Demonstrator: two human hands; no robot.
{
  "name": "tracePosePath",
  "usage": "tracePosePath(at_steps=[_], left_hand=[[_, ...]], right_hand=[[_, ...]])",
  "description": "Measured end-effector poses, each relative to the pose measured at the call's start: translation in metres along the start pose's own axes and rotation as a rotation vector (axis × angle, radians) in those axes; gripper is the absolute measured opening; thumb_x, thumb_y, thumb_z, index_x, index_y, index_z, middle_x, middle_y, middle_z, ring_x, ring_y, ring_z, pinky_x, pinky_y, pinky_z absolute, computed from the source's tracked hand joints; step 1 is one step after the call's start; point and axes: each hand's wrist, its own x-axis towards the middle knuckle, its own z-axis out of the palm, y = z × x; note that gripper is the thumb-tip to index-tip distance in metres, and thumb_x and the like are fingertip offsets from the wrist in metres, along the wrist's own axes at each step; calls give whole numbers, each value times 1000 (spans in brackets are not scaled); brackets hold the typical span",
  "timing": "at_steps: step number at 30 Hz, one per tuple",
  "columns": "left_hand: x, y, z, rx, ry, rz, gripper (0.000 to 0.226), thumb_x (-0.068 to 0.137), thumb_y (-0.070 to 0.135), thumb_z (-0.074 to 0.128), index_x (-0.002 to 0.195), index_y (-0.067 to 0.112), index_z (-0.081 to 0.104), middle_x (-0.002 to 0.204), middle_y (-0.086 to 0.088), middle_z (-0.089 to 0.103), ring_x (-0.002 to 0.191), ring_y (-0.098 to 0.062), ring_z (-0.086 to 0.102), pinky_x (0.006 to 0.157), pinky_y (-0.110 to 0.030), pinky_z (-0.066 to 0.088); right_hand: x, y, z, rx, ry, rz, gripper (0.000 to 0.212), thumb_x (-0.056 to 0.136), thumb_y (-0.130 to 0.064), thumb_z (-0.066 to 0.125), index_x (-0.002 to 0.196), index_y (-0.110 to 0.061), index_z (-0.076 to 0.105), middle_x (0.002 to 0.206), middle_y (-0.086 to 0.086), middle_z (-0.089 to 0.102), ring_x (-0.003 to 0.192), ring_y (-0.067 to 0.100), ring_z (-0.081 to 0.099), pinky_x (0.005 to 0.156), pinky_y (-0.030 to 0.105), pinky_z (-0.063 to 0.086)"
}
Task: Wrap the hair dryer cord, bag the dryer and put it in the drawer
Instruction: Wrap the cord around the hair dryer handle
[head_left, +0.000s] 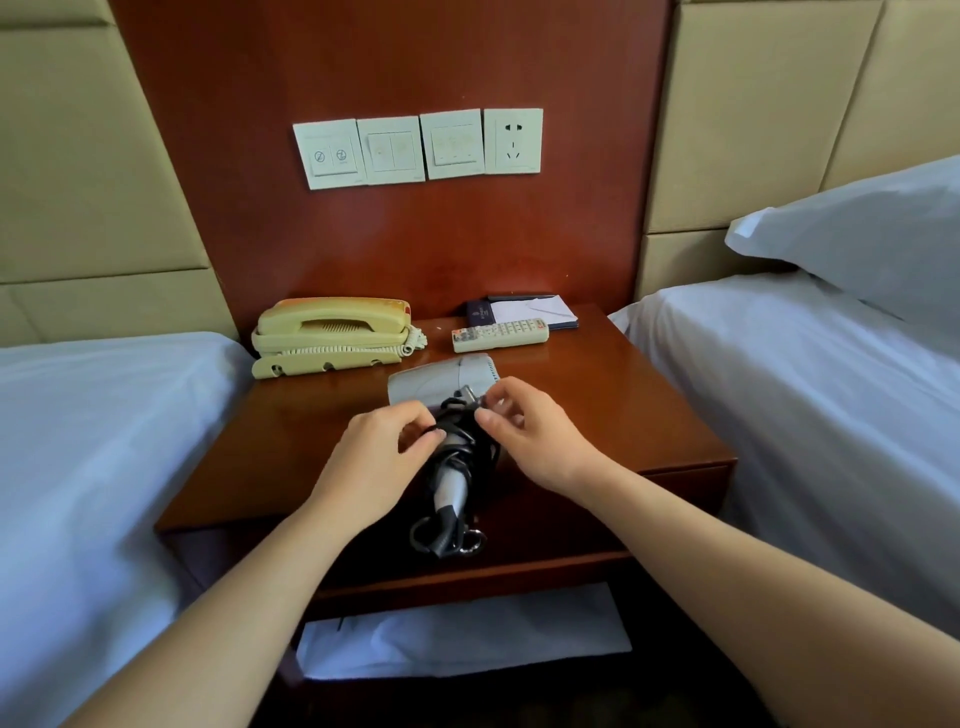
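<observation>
The grey hair dryer (441, 387) lies mid-nightstand (623, 405) with its handle pointing back at me toward six o'clock, so the black cord (460, 447) can be coiled around the handle, and I think the plug end is what sits at the top of the coil, though it's small. My left hand (374, 457), at nine o'clock of the coil, pinches a loop between thumb and fingertips to keep the turns tight, while my right hand (535, 436), at three o'clock, curls in with thumb and forefinger nipping the cord's end. The phone (332, 335) sits at eleven o'clock, the remote (500, 333) at one.
</observation>
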Motion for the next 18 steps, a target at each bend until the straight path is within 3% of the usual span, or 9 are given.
tracePosePath(at_steps=[3,6,11,13,18], left_hand=[[-2,-1,-2,-45,-54,-6,16,89,22,61,74,26,61,75,7,65,75,-10,61,74,-39,51],[-4,-1,-4,-51,-68,-1,15,91,20,59,77,25,62,76,9,64,77,-9,61,76,-37,50],[-4,2,-9,55,-19,-13,14,93,28,55,89,23,67,82,4,68,80,-19,62,73,-41,51],[-4,7,-11,103,34,-9,17,94,29,51,95,22,67,84,2,68,81,-21,62,71,-39,51],[-5,10,-12,198,99,11,20,97,26,48,97,15,65,88,-2,68,83,-29,62,66,-36,46]], right_hand=[[-2,2,2,-60,31,68,24,96,-28,49,111,-10,52,92,-3,57,88,18,57,84,34,47],[-4,1,4,-56,16,49,23,94,-26,52,113,-14,51,93,-3,58,94,21,58,85,33,47],[-12,-3,12,-114,133,-138,23,94,-21,52,116,-15,51,86,-2,61,80,22,60,76,42,52],[-12,-6,15,-171,172,-221,22,94,-21,52,116,-15,50,86,-3,61,73,19,59,71,38,51],[-5,-12,9,-379,103,-334,27,95,-23,49,122,-19,49,75,-7,55,67,23,56,68,37,46]])
